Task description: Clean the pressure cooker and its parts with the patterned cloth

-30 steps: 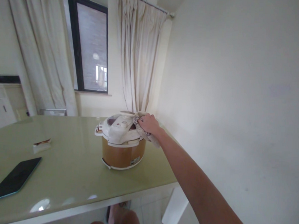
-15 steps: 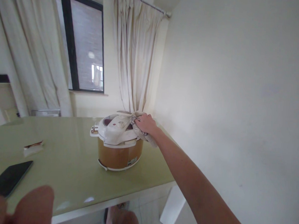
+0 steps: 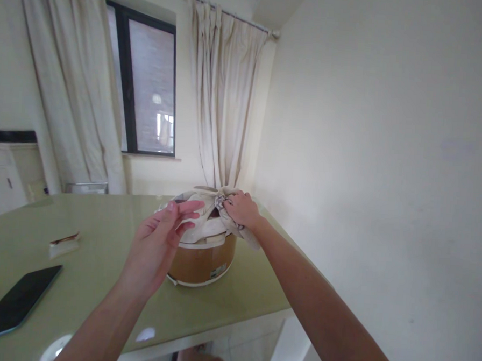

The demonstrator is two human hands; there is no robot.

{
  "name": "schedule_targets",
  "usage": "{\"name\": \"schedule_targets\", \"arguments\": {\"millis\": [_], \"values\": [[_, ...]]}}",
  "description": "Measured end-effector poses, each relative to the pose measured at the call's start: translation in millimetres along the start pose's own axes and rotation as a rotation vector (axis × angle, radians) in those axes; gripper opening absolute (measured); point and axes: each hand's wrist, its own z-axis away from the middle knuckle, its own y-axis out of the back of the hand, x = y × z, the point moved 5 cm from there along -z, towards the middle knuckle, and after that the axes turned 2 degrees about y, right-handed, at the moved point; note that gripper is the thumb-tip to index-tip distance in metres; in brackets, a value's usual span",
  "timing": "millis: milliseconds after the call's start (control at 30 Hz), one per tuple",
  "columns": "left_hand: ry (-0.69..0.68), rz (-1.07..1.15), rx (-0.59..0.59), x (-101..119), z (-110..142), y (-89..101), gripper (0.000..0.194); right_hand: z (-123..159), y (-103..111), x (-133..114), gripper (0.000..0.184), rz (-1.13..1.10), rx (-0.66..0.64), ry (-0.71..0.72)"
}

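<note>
A rice cooker [image 3: 202,262] with a white lid and a brown-gold body stands on the green tabletop near its right end. My right hand [image 3: 243,207] is closed on a crumpled beige cloth [image 3: 249,236] at the right side of the lid. Part of that cloth has a dark pattern and hangs below the hand. My left hand [image 3: 163,238] is raised in front of the cooker's left side, fingers stretched out and apart, holding nothing. It hides the lid's left part and the cooker's side handle.
A dark phone [image 3: 18,301] lies at the table's left front, with a small white and brown item [image 3: 63,244] beyond it. The wall [image 3: 366,181] runs close along the right. Curtains [image 3: 224,104] and a window [image 3: 152,89] are behind the table [image 3: 112,249].
My left hand has come up from the lower left corner to the front of the cooker. My right hand stays on the cloth at the lid. The camera view has shifted slightly.
</note>
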Motion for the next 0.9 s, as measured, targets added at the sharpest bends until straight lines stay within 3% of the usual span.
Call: {"name": "schedule_targets", "arguments": {"millis": [100, 200, 367, 467, 567, 767, 900], "values": [[-0.054, -0.091, 0.013, -2.0, -10.3, 2.3, 0.039, 3.6, 3.6, -0.9, 0.047, 0.019, 0.016, -0.060], [-0.096, -0.296, 0.016, -3.3, -38.4, 1.1, 0.039, 5.8, 6.7, -2.3, 0.046, 0.023, 0.019, -0.093], [-0.308, -0.947, -0.023, -14.1, -112.9, -8.9, 0.045, 6.4, -1.8, 3.1, 0.044, -0.077, 0.010, -0.062], [-0.390, -1.288, -0.193, -37.6, -142.6, -16.7, 0.046, 10.0, -11.4, 9.8, 0.044, -0.179, 0.043, -0.043], [-0.362, -1.380, -0.369, -61.7, -153.1, -14.5, 0.052, 14.3, -16.9, 17.9, 0.044, -0.246, 0.091, -0.085], [-0.462, -1.473, -0.383, -78.4, -159.6, 0.6, 0.047, 20.9, -19.4, 22.7, 0.046, -0.308, 0.125, -0.183], [-0.477, -1.459, -0.405, -78.5, -160.2, -1.1, 0.049, 56.6, -32.8, 7.1, 0.052, -0.272, 0.275, -0.317]]}}
